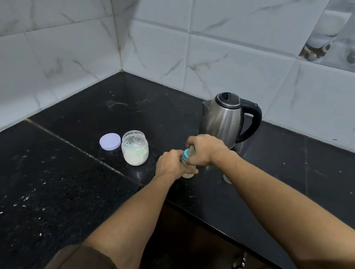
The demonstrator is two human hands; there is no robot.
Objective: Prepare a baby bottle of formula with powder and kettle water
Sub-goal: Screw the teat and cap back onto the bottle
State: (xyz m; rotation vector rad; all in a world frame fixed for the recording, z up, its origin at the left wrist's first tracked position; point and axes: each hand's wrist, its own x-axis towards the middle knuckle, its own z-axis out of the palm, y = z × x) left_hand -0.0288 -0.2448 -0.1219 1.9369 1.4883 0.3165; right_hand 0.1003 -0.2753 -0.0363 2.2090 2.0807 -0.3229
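A single wide-angle camera worn on the person's head looks forward and down onto the black desk [68,188]. It faces the desk's far corner, where the two tiled walls [235,59] meet, and the tile joints splay toward the picture's borders. It sits close above the desk's near edge: both forearms run up from the bottom border to the left hand [169,164] and right hand [205,150], which meet at the baby bottle [185,156] near the middle, with the kettle [222,119] just beyond.

Much of bottle [185,156] hidden under left hand [169,163], right hand [203,150].
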